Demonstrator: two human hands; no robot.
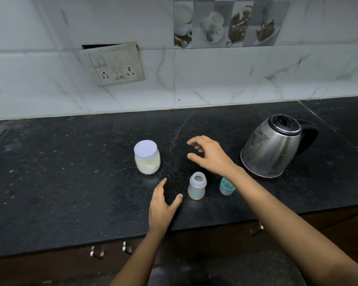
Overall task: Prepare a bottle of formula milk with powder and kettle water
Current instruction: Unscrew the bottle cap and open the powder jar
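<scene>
**Head view; landmark: the feeding bottle.** I am looking down on a black countertop (pixel 70 172), where the bottle (pixel 196 185) is standing upright near the front edge, its mouth open.

(a) Just to the right of the bottle, apart from it, a teal cap (pixel 226 186) is sitting on the counter, with one side passing under the right forearm.

(b) Behind the bottle and to its left, the powder jar (pixel 147 157) is standing with its pale lid on; whitish powder is showing through the wall.

(c) Well to the right of the bottle and behind it, the steel kettle (pixel 273 147) is standing with its lid down, its black handle pointing away from the bottle.

(d) The left hand (pixel 163 205) is lying just left of the bottle, fingers straight and together, thumb spread toward the bottle's base. I am seeing no contact, and it is holding nothing. Whether the palm is touching the counter I cannot tell.

(e) The right hand (pixel 210 155) is hovering behind the bottle, between jar and kettle, fingers parted and loosely curled, gripping nothing.

(f) Far behind the bottle and to its left, a socket plate (pixel 114 65) is hanging on the tiled wall.
</scene>
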